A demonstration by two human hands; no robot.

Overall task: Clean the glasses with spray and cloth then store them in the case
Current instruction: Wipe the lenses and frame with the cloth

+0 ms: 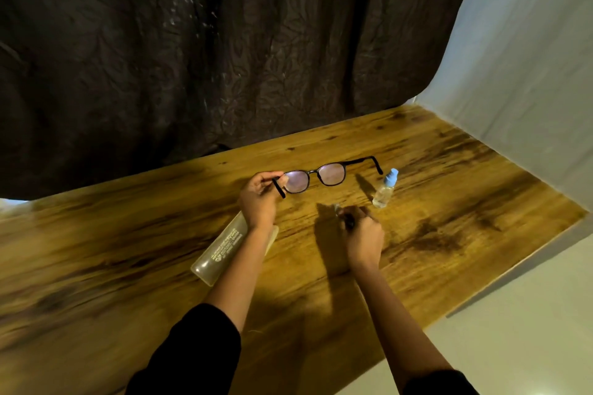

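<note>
Black-framed glasses [324, 174] hang above the wooden table [128, 250], arms unfolded. My left hand [258, 199] pinches them at the left hinge. My right hand [364, 239] is curled around a small dark crumpled thing, apparently the cloth [348, 221], just above the table nearer me. A small clear spray bottle [385, 189] with a light blue cap stands to the right of the glasses, untouched. A translucent yellowish case [224, 247] lies on the table under my left forearm.
A dark curtain [224, 42] hangs behind the table's far edge. A white sheet [529, 74] rises along the right side. The table's right edge drops to a pale floor [529, 330].
</note>
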